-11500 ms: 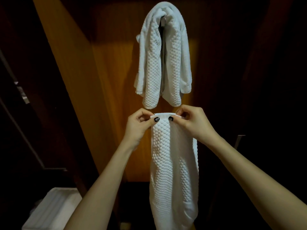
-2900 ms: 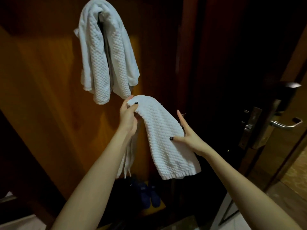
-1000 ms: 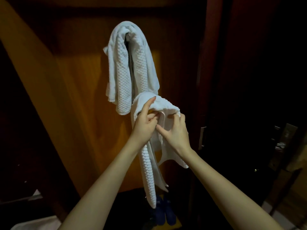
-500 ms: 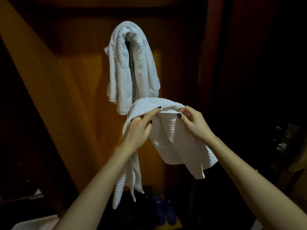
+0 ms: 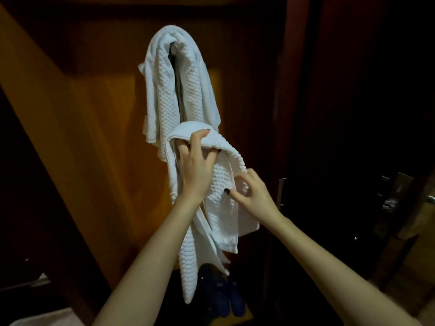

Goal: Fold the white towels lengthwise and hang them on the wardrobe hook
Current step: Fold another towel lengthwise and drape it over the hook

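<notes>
The held towel (image 5: 219,208) — white, waffle-textured — is draped in narrow folds over the left hand (image 5: 195,165), whose fingers are closed on its top fold; half a second ago it was spread wider. Below, the right hand (image 5: 254,196) pinches its edge — just under the hung towel (image 5: 169,90).

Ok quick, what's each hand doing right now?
Left hand: closed, gripping the top fold of the second towel.
Right hand: fingers curled on that towel's edge; a firm grip cannot be told.
</notes>
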Action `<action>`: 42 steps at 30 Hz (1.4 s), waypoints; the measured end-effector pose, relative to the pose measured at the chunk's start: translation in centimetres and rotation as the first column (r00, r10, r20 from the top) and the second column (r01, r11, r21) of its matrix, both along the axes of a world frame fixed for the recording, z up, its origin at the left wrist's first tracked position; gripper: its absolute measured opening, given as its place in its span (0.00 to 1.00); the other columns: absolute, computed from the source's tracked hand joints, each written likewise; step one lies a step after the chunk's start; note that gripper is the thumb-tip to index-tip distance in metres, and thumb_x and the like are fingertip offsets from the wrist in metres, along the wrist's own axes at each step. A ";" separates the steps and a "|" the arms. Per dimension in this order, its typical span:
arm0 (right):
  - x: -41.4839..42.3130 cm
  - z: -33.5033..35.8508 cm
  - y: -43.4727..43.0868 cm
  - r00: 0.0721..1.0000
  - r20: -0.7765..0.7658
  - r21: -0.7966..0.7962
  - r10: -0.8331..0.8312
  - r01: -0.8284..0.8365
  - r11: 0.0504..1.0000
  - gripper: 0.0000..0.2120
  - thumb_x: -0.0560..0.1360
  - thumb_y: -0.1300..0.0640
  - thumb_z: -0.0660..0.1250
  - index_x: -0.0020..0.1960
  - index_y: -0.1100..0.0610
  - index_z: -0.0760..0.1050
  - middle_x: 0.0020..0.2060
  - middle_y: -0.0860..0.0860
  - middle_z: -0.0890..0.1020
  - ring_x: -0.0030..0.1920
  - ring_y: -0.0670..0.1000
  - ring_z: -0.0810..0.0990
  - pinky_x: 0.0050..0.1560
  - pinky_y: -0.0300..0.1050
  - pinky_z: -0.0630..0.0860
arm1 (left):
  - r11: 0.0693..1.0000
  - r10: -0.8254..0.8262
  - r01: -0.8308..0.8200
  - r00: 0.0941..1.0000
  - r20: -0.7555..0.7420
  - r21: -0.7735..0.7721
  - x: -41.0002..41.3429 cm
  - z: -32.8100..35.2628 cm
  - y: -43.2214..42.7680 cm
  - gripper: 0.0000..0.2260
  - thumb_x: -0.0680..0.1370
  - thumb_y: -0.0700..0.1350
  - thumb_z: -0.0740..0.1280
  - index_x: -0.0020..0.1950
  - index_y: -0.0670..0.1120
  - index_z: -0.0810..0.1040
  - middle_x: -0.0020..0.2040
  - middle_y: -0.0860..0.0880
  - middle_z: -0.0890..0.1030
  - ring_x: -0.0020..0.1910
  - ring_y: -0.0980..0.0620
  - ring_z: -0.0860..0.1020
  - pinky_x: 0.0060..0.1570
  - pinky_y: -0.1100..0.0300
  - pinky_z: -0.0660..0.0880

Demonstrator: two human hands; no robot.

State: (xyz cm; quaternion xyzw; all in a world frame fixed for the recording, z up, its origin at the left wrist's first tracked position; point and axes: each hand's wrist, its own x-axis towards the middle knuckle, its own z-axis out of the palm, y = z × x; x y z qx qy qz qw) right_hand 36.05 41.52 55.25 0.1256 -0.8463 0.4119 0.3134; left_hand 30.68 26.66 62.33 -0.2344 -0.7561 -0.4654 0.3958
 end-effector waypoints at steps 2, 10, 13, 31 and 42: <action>0.4 -1.6 -1.0 0.999 0.035 -0.063 -0.034 0.036 0.997 0.16 0.72 0.43 0.70 0.56 0.49 0.76 0.52 0.40 0.70 0.51 0.41 0.75 0.51 0.33 0.73 | 0.996 0.066 -0.068 0.997 -0.041 -0.052 -0.2 0.3 0.2 0.19 0.74 0.45 0.71 0.63 0.49 0.72 0.58 0.39 0.70 0.57 0.41 0.72 0.52 0.67 0.62; 0.7 -4.4 -2.1 0.978 0.070 -0.033 -0.194 0.197 0.980 0.07 0.74 0.57 0.70 0.49 0.60 0.77 0.58 0.49 0.70 0.58 0.50 0.72 0.56 0.48 0.74 | 0.987 0.161 -0.161 0.987 0.001 -0.030 -1.3 1.4 -1.1 0.18 0.74 0.47 0.70 0.61 0.51 0.70 0.57 0.40 0.69 0.48 0.41 0.74 0.43 0.67 0.61; 1.1 -4.4 -0.9 0.967 0.052 0.039 -0.249 0.247 0.968 0.03 0.76 0.62 0.66 0.50 0.61 0.74 0.48 0.51 0.72 0.47 0.52 0.74 0.47 0.51 0.74 | 0.979 0.203 -0.202 0.978 0.054 -0.029 -2.3 1.2 -2.6 0.18 0.74 0.46 0.70 0.63 0.51 0.70 0.59 0.39 0.69 0.49 0.40 0.73 0.43 0.64 0.61; -0.1 -1.3 3.2 0.861 0.025 0.438 -0.508 0.447 0.780 0.20 0.73 0.59 0.64 0.65 0.53 0.71 0.54 0.54 0.72 0.50 0.58 0.74 0.34 0.50 0.73 | 0.996 0.079 -0.057 0.935 0.346 -0.075 -1.9 -1.1 -5.0 0.27 0.74 0.42 0.71 0.70 0.52 0.66 0.65 0.42 0.65 0.42 0.60 0.68 0.49 0.63 0.68; 1.5 -2.1 -1.2 0.882 0.448 0.275 -0.145 0.018 0.961 0.42 0.70 0.25 0.55 0.73 0.52 0.67 0.58 0.45 0.63 0.59 0.50 0.72 0.58 0.51 0.75 | 0.970 0.016 -0.103 0.932 0.363 0.222 -1.1 -0.1 -5.1 0.30 0.72 0.44 0.74 0.71 0.50 0.67 0.66 0.43 0.66 0.57 0.49 0.73 0.53 0.60 0.72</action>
